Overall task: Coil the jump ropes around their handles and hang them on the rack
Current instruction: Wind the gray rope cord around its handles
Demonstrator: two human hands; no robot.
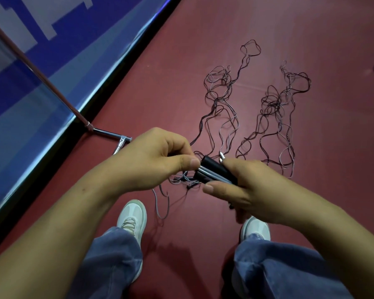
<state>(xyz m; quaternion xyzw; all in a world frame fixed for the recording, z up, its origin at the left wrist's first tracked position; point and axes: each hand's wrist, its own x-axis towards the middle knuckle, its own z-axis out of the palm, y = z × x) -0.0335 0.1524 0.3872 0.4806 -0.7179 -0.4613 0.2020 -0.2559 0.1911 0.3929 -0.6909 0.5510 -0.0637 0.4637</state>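
Handles (215, 172), black, sat bundled in right hand (248, 190), fingers curled round them. Left hand (153, 160) pinched the handles' free end, thumb against it. Loose ropes (222, 98) lay tangled on floor (203, 39) beyond the handles.

handles (212, 169) black, silver | ropes (220, 100) dark | floor (268, 29) maroon | shoes (133, 219) white

Dark red floor (289, 29). Blue panel (84, 29) along left, white shapes on it, maybe lettering; black strip (116, 78) at base. White sneakers (132, 216), blue jeans (112, 262) at bottom, feet apart on floor.
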